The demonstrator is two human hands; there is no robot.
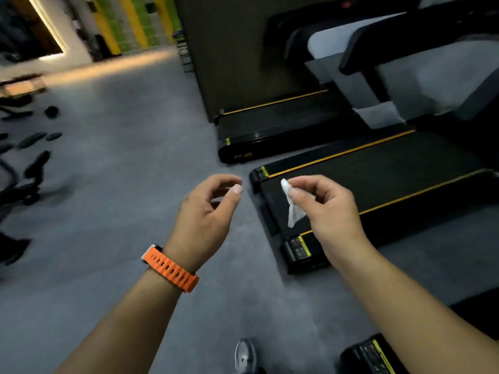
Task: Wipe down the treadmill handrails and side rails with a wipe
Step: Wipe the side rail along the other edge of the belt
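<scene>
Head view, looking down and forward; the edges are blurred.

Right hand (333, 211): thumb and forefinger pinch a small white wipe (294, 215). The wipe is crumpled, one end poking up above the fingertips and the rest hanging down below them. It is held in the air over the rear end of the nearest treadmill (391, 182) and touches no part of the machine.

Left hand (206, 211): raised beside the right, clearly apart from it. Fingers are loosely curled, thumb close to forefinger, nothing between them. An orange watch strap (172, 269) is on this wrist.

Nearest treadmill: black belt, with a yellow stripe along each side rail. Its dark handrail (378, 47) runs across the upper right, well away from both hands and out of focus.

A second treadmill (270, 128) of the same kind lies parallel beyond it. The corner of a third (370, 354) shows at bottom right.

Grey floor (121, 190) under everything. The toe of one shoe (244, 353) is at the bottom edge, between the forearms. Dark gym gear (35, 168) stands far left, too blurred to identify.
</scene>
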